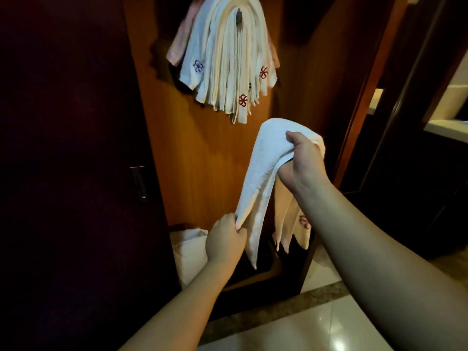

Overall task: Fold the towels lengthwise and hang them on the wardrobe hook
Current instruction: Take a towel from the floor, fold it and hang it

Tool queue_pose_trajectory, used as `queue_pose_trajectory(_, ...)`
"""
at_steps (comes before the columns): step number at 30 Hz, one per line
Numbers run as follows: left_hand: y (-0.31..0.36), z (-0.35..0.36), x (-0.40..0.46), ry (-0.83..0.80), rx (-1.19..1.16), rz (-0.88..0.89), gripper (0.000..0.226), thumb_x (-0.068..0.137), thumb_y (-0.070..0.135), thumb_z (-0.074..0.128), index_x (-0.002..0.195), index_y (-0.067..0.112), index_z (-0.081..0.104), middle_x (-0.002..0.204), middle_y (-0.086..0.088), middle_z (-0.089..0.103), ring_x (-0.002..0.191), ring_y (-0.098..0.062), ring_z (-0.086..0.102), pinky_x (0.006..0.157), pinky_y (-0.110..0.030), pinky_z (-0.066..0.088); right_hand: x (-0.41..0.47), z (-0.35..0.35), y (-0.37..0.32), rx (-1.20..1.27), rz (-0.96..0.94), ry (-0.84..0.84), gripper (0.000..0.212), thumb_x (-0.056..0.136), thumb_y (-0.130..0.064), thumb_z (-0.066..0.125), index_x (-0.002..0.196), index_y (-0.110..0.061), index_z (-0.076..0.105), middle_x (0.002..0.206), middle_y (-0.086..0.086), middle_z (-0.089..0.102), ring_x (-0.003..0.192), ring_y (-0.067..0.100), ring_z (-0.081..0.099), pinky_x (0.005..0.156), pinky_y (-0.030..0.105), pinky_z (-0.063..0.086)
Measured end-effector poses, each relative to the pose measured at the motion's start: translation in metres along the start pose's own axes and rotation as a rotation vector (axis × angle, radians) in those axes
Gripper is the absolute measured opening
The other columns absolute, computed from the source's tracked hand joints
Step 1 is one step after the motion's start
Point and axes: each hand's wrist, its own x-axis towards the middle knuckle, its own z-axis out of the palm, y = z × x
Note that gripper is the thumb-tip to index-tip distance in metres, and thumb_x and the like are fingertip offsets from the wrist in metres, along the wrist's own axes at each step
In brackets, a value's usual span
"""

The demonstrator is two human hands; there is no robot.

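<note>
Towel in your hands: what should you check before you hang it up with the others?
1. Right hand grips the towel at its top bend: ok.
2. Left hand pinches the lower edge: ok.
3. Folded neatly lengthwise: not ok, loose ends dangle unevenly.
4. Hook has room: cannot tell, hung towels cover most of it.
5. Path up to the hook is free: ok.

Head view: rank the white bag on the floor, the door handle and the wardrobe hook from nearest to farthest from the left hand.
From the left hand:
1. White bag, just to its left, low by the floor.
2. Door handle, farther left and higher, on the dark door.
3. Wardrobe hook, far above at the top, under the hung towels.
</note>
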Motion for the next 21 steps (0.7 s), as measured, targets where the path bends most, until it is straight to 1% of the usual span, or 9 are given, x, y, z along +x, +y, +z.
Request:
queue_pose_trajectory(4, -0.045, -0.009, 0.006, 0.036, 0.076, -0.082, 0.013, 0.088, 0.022, 0.067, 0.095, 0.024, 0.056, 0.092, 0.009, 0.056, 0.086, -0.014, 0.062, 0.072, -0.036, 0.057, 0.009, -0.012, -0.016, 0.034, -0.051, 0.025, 0.037, 0.095, -0.010, 0.061, 0.131, -0.004, 0.053, 0.117, 0.011, 0.071, 0.098, 0.026, 0.072, 0.088, 0.039, 0.058)
queue_pose_trajectory(7, -0.062, -0.025, 0.009, 0.103, 0.014, -0.112, 0.020, 0.085, 0.009, 0.064, 0.083, 0.021, 0.048, 0.086, 0.004, 0.052, 0.077, -0.019, 0.057, 0.054, -0.030, 0.039, 0.016, -0.024, -0.022, 0.011, -0.103, 0.098, 0.033, 0.094, -0.012, 0.063, 0.125, -0.004, 0.058, 0.111, 0.008, 0.074, 0.093, 0.024, 0.074, 0.088, 0.040, 0.059)
queue_pose_trajectory(9, -0.067, -0.041, 0.010, 0.131, -0.072, -0.102, 0.025, 0.082, 0.004, 0.063, 0.080, 0.020, 0.045, 0.084, 0.001, 0.053, 0.072, -0.021, 0.054, 0.051, -0.032, 0.031, 0.020, -0.033, -0.025, -0.031, -0.125, 0.154, 0.029, 0.090, -0.016, 0.066, 0.118, -0.011, 0.059, 0.114, 0.004, 0.072, 0.096, 0.022, 0.072, 0.089, 0.039, 0.058)
queue_pose_trajectory(12, -0.067, -0.065, 0.011, 0.162, -0.210, -0.095, 0.024, 0.078, 0.003, 0.064, 0.083, 0.023, 0.052, 0.087, 0.003, 0.058, 0.077, -0.016, 0.056, 0.059, -0.034, 0.040, 0.020, -0.041, -0.029, -0.098, -0.141, 0.238, 0.021, 0.087, -0.020, 0.069, 0.103, -0.018, 0.057, 0.117, 0.000, 0.066, 0.098, 0.017, 0.068, 0.081, 0.032, 0.058)
queue_pose_trajectory(14, -0.061, -0.083, 0.009, 0.166, -0.280, -0.073, 0.023, 0.078, 0.003, 0.064, 0.084, 0.024, 0.058, 0.090, 0.001, 0.062, 0.083, -0.016, 0.059, 0.064, -0.034, 0.044, 0.022, -0.045, -0.032, -0.097, -0.145, 0.278, 0.029, 0.087, -0.017, 0.069, 0.112, -0.016, 0.053, 0.112, 0.000, 0.063, 0.094, 0.016, 0.065, 0.070, 0.027, 0.055)
queue_pose_trajectory(16, -0.051, -0.105, 0.009, 0.193, -0.374, -0.013, 0.026, 0.079, -0.001, 0.065, 0.081, 0.025, 0.061, 0.088, 0.001, 0.063, 0.082, -0.012, 0.059, 0.067, -0.031, 0.043, 0.023, -0.047, -0.036, -0.073, -0.149, 0.279, 0.036, 0.088, -0.013, 0.067, 0.120, -0.012, 0.051, 0.110, 0.003, 0.064, 0.091, 0.018, 0.066, 0.063, 0.028, 0.054)
queue_pose_trajectory(18, -0.036, -0.135, 0.009, 0.257, -0.593, 0.075, 0.029, 0.076, 0.001, 0.067, 0.078, 0.030, 0.064, 0.082, 0.008, 0.063, 0.076, -0.003, 0.057, 0.069, -0.023, 0.043, 0.023, -0.045, -0.042, -0.035, -0.137, 0.257, 0.039, 0.088, -0.008, 0.064, 0.124, -0.008, 0.049, 0.109, 0.008, 0.065, 0.090, 0.022, 0.067, 0.063, 0.031, 0.055)
queue_pose_trajectory(19, -0.030, -0.151, 0.008, 0.293, -0.747, 0.155, 0.027, 0.072, 0.007, 0.068, 0.081, 0.032, 0.066, 0.083, 0.011, 0.064, 0.079, -0.002, 0.057, 0.072, -0.020, 0.043, 0.022, -0.044, -0.044, -0.016, -0.134, 0.241, 0.038, 0.089, -0.006, 0.062, 0.124, -0.007, 0.048, 0.108, 0.010, 0.065, 0.090, 0.025, 0.067, 0.065, 0.033, 0.056)
queue_pose_trajectory(21, -0.024, -0.167, 0.008, 0.202, -1.019, 0.269, 0.037, 0.067, 0.014, 0.069, 0.097, 0.035, 0.066, 0.096, 0.013, 0.066, 0.093, -0.003, 0.060, 0.082, -0.019, 0.046, 0.020, -0.041, -0.047, 0.028, -0.132, 0.209, 0.036, 0.088, -0.004, 0.061, 0.121, -0.006, 0.049, 0.108, 0.014, 0.065, 0.092, 0.029, 0.068, 0.070, 0.038, 0.058)
